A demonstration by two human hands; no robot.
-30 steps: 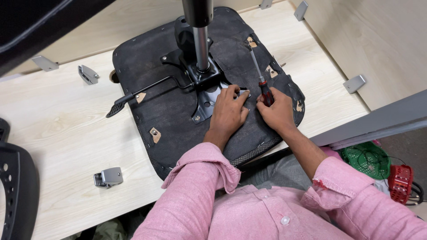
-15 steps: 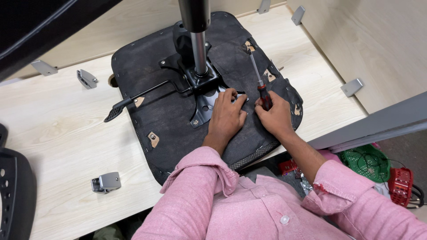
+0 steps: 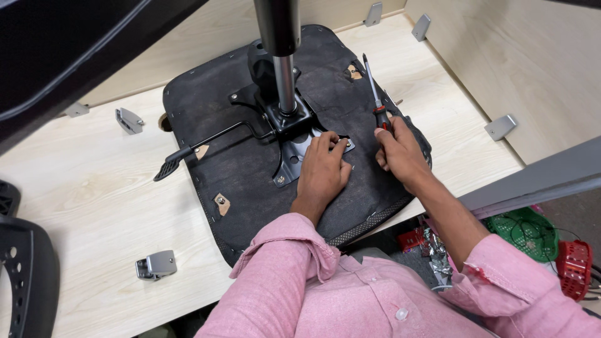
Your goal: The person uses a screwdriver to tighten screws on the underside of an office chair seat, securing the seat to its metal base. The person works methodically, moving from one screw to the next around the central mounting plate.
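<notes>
Black felt underside: chair seat (image 3: 250,169) lying upside down on the pale wooden bench (image 3: 81,206), filling the middle of the head view.
Metal plate: chair mechanism (image 3: 294,134) sitting on the seat's centre, with a chrome post (image 3: 285,81) rising straight toward the camera.
Lever: thin black rod with paddle handle (image 3: 172,168), pointing off the mechanism to the seat's left edge.
Left hand: (image 3: 322,172) flat on the seat, fingers curled over the near right corner of the plate, pinched at a small bright screw (image 3: 341,143); grip closed on it as far as can be seen.
Right hand: (image 3: 400,153) just right of the plate, grip clamped round the red-and-black handle of a screwdriver (image 3: 375,94), shaft pointing up and away, tip off the seat's surface and not on any screw.
Done so far, judged: mechanism placed on the seat; one bolt head (image 3: 280,180) showing at the plate's near corner, seated by the look of it.
Left, judged: screw under the left fingers not yet driven; far corners of the plate too hidden by the post to tell.
Loose parts: grey metal brackets (image 3: 156,264) on the bench near the left sleeve, another (image 3: 128,119) past the seat's far left corner, more (image 3: 501,127) along the right wall.
Edges: black plastic chair part (image 3: 28,275) at lower left; green basket (image 3: 526,228) below the bench on the right.
</notes>
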